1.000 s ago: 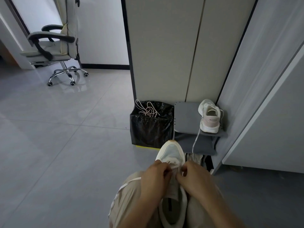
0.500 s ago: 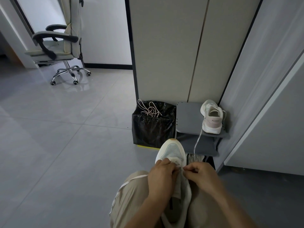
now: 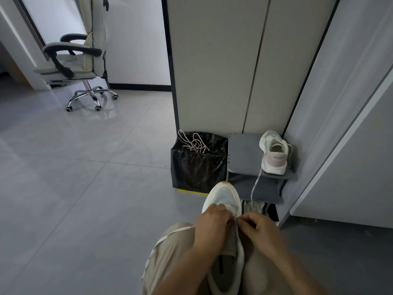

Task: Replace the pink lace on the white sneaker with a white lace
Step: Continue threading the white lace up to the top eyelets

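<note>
White mesh sneaker (image 3: 223,199) lies upright in the lap, toe pointing away. Left hand (image 3: 212,227) curls over the throat and steadies it. Right hand (image 3: 260,228) pinches thumb to fingertips at an eyelet, apparently on the white lace (image 3: 168,236), a flat woven strip trailing across the left thigh; the tip is too small to make out. Step in hand, as judged: threading. Feed the stiff tip straight, let the flat lace lie untwisted, even out both ends. Pink lace (image 3: 194,144), a round cord, sits tangled on a crinkled black bin bag (image 3: 197,167). 1 more sneaker (image 3: 274,154) stands on a grey shelf (image 3: 242,154).
</note>
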A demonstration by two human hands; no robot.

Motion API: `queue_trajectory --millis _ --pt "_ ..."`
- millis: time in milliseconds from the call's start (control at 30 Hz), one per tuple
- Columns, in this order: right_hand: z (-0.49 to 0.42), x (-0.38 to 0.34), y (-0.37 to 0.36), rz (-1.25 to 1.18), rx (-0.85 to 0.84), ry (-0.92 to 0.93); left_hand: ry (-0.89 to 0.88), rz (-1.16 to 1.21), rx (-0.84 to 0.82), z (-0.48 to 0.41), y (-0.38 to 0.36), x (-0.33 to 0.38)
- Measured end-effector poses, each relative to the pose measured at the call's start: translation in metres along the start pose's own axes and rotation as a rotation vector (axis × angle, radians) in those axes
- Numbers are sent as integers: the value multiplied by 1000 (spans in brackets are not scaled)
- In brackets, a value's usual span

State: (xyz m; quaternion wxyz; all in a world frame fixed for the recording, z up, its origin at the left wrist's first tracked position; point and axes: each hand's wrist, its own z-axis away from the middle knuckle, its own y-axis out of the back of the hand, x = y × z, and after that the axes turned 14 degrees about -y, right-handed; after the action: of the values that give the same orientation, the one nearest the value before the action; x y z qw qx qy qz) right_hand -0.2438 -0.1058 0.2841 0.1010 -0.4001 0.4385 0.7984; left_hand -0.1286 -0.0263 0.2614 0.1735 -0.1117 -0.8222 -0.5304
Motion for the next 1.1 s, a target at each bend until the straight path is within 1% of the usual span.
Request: queue_trajectory --millis 133,200,300,367,400,467,533,567,633,700,767,833,867,900,933,967,1000,1033,1067,1100 --pt "-10 -3 6 1 -68 -50 32 12 37 2 -2 -1" --pt "-12 -4 4 76 -52 -30 67 47 -13 4 0 0" --pt "-12 -3 1 127 -6 -6 91 32 -6 6 3 4" --pt "-10 -2 -1 133 -15 -6 111 20 30 7 0 4" --pt "-10 -3 0 132 -33 -11 128 -8 25 6 -2 7" --pt "-12 -4 2 135 -63 -22 179 10 -14 4 -2 16" --pt "-15 -4 5 139 -89 -34 266 46 -51 3 1 22" --pt "-15 -5 6 142 -96 -34 307 83 -21 5 2 24" --pt "-16 -4 8 107 -89 -37 397 292 88 5 7 24" --pt "-16 -1 12 40 -58 -47 426 413 173 5 14 18" --pt "-17 9 24 -13 1 -76 440 430 316 10 21 3" --pt "-20 24 45 -173 78 -179 477 377 368 18 32 -16" --pt "-22 36 59 -287 125 -261 480 339 343 23 36 -27" --pt "-25 49 74 -375 194 -351 487 305 274 28 37 -38" --pt "-28 63 88 -435 276 -430 497 288 179 33 38 -47" --pt "-30 76 100 -418 369 -498 511 287 84 36 39 -52" --pt "-32 85 107 -363 455 -548 514 311 7 39 39 -55" --pt "-34 91 109 -251 502 -576 513 339 -54 40 38 -56" --pt "-34 89 106 -136 520 -576 505 362 -101 40 37 -55" --pt "-34 84 99 -21 516 -530 493 381 -125 38 37 -53"
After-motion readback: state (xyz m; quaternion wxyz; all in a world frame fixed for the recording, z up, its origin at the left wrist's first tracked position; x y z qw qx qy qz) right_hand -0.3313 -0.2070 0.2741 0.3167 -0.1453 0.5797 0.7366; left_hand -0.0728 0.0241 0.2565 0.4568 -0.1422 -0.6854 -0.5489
